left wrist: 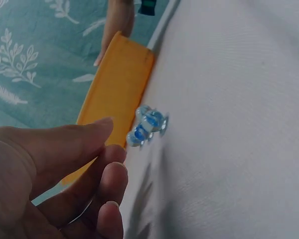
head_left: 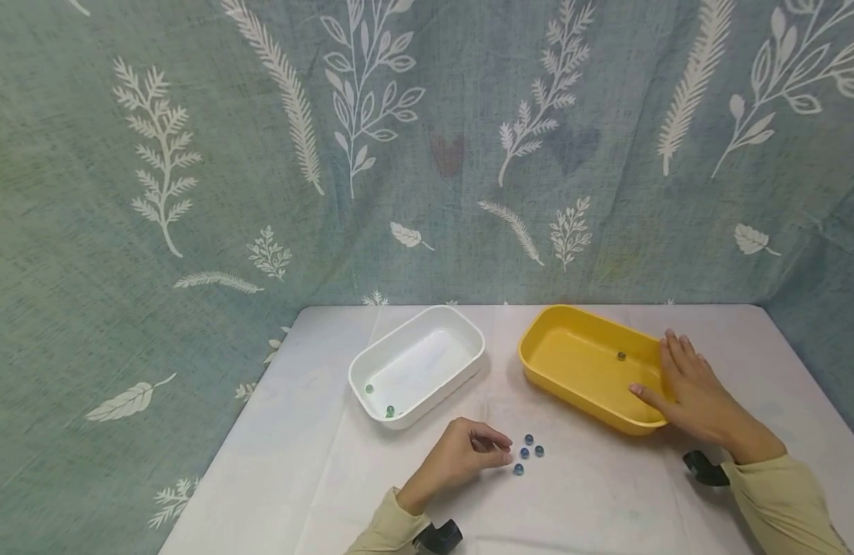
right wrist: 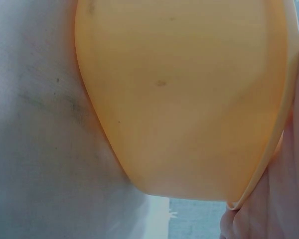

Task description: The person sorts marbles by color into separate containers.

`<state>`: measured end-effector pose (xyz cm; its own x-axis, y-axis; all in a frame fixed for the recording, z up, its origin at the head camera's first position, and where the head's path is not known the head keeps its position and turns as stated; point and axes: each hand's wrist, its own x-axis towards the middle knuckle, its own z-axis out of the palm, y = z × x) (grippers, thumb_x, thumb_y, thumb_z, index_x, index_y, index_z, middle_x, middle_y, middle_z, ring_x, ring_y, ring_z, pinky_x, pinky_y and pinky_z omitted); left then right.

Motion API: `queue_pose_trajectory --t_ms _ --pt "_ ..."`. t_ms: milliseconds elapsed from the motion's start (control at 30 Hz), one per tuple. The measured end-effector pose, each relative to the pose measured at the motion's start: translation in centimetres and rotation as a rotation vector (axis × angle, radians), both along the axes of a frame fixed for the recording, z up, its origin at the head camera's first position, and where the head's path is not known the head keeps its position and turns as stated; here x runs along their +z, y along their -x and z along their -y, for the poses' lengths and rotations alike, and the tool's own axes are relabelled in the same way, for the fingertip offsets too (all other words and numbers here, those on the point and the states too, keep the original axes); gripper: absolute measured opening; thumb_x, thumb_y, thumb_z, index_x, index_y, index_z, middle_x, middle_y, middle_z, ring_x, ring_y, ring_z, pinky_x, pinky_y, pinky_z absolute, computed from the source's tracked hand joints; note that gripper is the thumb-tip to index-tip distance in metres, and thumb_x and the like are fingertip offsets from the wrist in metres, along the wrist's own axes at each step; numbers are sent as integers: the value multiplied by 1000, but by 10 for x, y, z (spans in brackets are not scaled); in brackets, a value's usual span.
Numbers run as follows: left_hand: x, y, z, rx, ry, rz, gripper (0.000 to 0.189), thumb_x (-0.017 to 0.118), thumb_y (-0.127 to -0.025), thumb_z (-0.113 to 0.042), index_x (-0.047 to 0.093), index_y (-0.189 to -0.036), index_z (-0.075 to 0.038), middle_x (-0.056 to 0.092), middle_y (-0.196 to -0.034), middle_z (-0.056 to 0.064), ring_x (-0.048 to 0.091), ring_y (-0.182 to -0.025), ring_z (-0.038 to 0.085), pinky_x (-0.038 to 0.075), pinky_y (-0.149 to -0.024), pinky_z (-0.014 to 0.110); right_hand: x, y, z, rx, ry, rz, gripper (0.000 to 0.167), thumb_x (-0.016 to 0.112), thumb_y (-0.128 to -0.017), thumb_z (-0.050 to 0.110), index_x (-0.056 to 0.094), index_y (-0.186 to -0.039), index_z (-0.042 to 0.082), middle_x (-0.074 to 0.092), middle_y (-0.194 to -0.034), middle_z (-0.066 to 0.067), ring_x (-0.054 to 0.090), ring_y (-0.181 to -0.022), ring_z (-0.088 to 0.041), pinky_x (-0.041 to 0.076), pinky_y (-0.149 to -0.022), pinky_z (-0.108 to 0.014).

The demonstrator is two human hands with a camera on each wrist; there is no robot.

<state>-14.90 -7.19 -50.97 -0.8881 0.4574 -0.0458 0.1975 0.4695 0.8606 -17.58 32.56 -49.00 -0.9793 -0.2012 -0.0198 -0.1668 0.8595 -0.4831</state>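
Observation:
Several blue glass marbles (head_left: 525,453) lie in a loose cluster on the white cloth, and they also show in the left wrist view. My left hand (head_left: 465,452) is just left of them, thumb and fingers bent with the tips close together. In the left wrist view a small gap separates thumb (left wrist: 102,130) and forefinger, and no marble shows between them. At the right, my right hand (head_left: 701,397) rests on the near-right rim of a yellow tray (head_left: 579,393), fingers extended and thumb over the inside. One dark marble (head_left: 621,355) sits in that tray.
A white tray (head_left: 416,370) stands left of the yellow one, with a few green marbles (head_left: 390,410) toward its near-left end. Pale cloth (head_left: 316,478) covers the table. A green leaf-patterned curtain (head_left: 427,154) hangs behind and beside it.

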Motion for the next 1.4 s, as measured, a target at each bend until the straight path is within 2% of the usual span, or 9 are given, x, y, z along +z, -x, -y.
queue_pose_trajectory --t_ms 233,733,1133,1400 --pt "-1 -4 -3 -42 22 3 16 86 -83 -16 83 -97 -10 80 -88 2 61 -68 -4 51 -65 15 0 0 -1 -3 -16 -10 109 50 -102 61 -1 -158 -16 -12 -167 -36 -11 -156 -56 -5 -125 -72" --pt "-1 -8 -17 -89 91 -48 17 88 -80 -12 82 -96 -11 76 -86 -7 58 -71 -8 53 -68 13 1 3 0 -7 -12 5 111 51 -100 64 -2 -159 -15 -12 -168 -35 -13 -156 -54 -4 -125 -72" --pt "-2 -6 -14 -58 113 -65 9 87 -82 -15 82 -90 -16 78 -86 -9 62 -75 -7 54 -73 14 0 4 -1 -11 -20 10 112 49 -100 65 -3 -158 -15 -13 -167 -36 -14 -156 -54 -5 -125 -72" --pt "1 -2 -9 -21 27 -50 8 85 -83 -12 82 -91 -13 81 -90 -2 68 -80 -5 57 -78 15 0 4 0 -14 -25 8 112 49 -100 65 -2 -159 -15 -11 -168 -36 -13 -156 -54 -2 -124 -73"
